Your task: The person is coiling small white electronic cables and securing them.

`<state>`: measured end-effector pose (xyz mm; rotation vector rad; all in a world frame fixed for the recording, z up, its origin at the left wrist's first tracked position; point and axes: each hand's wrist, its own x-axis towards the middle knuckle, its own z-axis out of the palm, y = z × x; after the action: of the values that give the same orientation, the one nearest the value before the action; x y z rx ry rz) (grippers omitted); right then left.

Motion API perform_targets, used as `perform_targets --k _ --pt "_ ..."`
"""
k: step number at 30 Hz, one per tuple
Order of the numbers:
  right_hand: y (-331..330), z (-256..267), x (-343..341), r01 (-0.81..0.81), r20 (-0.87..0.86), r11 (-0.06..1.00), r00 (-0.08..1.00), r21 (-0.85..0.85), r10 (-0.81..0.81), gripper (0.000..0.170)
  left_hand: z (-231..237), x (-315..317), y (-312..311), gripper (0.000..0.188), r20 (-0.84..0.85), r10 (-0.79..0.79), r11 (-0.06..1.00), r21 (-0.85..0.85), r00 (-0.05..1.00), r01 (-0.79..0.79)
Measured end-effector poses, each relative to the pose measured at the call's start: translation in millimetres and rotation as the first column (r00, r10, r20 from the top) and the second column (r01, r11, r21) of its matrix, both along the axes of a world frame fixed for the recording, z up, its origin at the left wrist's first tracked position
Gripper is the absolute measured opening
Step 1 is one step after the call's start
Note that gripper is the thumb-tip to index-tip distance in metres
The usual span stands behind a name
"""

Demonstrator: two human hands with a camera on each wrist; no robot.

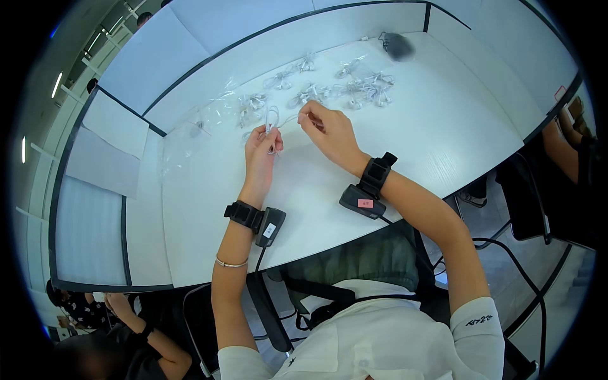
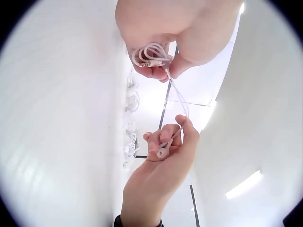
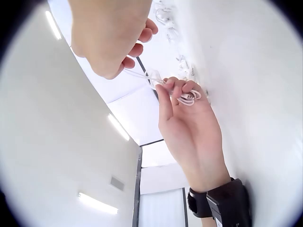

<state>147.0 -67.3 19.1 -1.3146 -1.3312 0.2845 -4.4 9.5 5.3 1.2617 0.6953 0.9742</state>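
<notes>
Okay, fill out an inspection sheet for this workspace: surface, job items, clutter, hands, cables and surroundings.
Surface: white table, edged by partition panels.
Job items: white earphones, partly coiled; one earbud visible.
Clutter: bundled white cords toward the back; clear plastic at left; dark rounded object, blurred, near the far right corner.
Hands: left hand grips the coiled part; right hand holds the earbud end.
Cables: black cables from both wrist devices.
Surroundings: other people's arms at both sides.

White earphone cable (image 2: pixel 150 62) lies looped in the left hand (image 1: pixel 258 152); an earbud (image 2: pixel 162 153) in the right hand (image 1: pixel 332 131).
</notes>
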Motion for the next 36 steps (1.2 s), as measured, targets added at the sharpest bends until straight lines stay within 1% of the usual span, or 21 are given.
perform_targets --k 1,4,7,9,10,11,13,16,19,20,23,24,27,30,33,36 --pt "-2.3 2.2 -1.4 -0.014 0.003 1.000 1.000 0.004 0.014 0.011 1.2 -0.1 -0.2 0.029 -0.016 0.009 1.000 0.003 1.000 -0.009" --pt "-6.5 5.9 -5.1 -0.043 0.024 0.999 0.999 0.026 0.042 0.011 1.5 -2.6 0.9 0.025 0.044 0.001 0.998 -0.055 0.999 0.001" --pt "-0.8 -2.2 -3.8 -0.047 0.018 0.997 0.999 0.062 0.046 0.012 -1.9 -6.3 4.5 0.030 0.121 0.005 0.997 -0.079 0.993 0.005" --pt "3.1 -6.2 -2.5 -0.039 0.004 0.997 0.999 0.069 0.038 0.012 -5.8 -11.2 10.7 0.032 0.240 -0.076 0.983 -0.146 0.968 0.113" --pt "1.9 -5.1 -1.6 -0.036 -0.034 0.999 0.999 0.027 0.037 0.013 -3.0 -9.2 7.9 0.029 0.247 -0.065 0.982 -0.154 0.967 0.105" --pt "2.3 -4.6 -0.3 -0.010 -0.041 1.000 0.999 0.027 0.012 0.014 -7.8 -10.3 11.9 0.023 0.301 -0.057 0.976 -0.182 0.952 0.116" --pt "5.8 -5.4 5.1 0.036 -0.034 0.999 0.999 -0.001 -0.036 0.015 -0.6 -10.5 9.4 0.016 0.340 -0.072 0.965 -0.215 0.938 0.152" --pt "4.8 -3.0 12.1 0.052 -0.068 0.998 0.996 -0.046 -0.055 0.019 4.7 -9.1 3.6 0.008 0.334 -0.131 0.976 -0.120 0.934 0.180" --pt "10.2 -8.9 16.3 0.070 -0.100 0.997 0.992 -0.013 -0.071 0.021 9.4 -7.7 -1.0 0.008 0.210 -0.120 0.984 -0.104 0.970 0.144" --pt "12.3 -10.9 16.6 0.077 -0.117 0.997 0.990 0.007 -0.076 0.021 2.5 -8.2 3.8 0.008 0.229 -0.108 0.980 -0.137 0.967 0.142" --pt "10.1 -7.2 20.2 0.107 -0.097 0.993 0.989 -0.045 -0.111 0.020 -1.4 -8.1 6.4 0.013 0.248 -0.165 0.974 -0.111 0.955 0.197" --pt "10.0 -7.0 21.7 0.112 -0.108 0.993 0.987 -0.047 -0.117 0.021 0.0 -8.0 5.8 0.020 0.223 -0.183 0.972 -0.104 0.957 0.210" --pt "12.3 -9.6 26.8 0.121 -0.136 0.991 0.982 -0.050 -0.127 0.022 4.7 -4.7 -0.6 0.029 0.153 -0.127 0.984 -0.102 0.980 0.143" --pt "15.8 -13.8 29.0 0.111 -0.166 0.993 0.979 -0.043 -0.117 0.022 4.2 -4.5 -0.1 0.035 0.131 -0.087 0.988 -0.115 0.987 0.103" --pt "16.1 -14.0 29.2 0.101 -0.181 0.995 0.978 -0.024 -0.103 0.021 -3.5 -12.3 10.9 0.032 0.204 -0.201 0.957 -0.170 0.958 0.236" --pt "14.9 -11.9 29.2 0.108 -0.175 0.994 0.978 -0.027 -0.111 0.022 2.1 -10.9 6.9 0.029 0.204 -0.144 0.973 -0.147 0.968 0.176"
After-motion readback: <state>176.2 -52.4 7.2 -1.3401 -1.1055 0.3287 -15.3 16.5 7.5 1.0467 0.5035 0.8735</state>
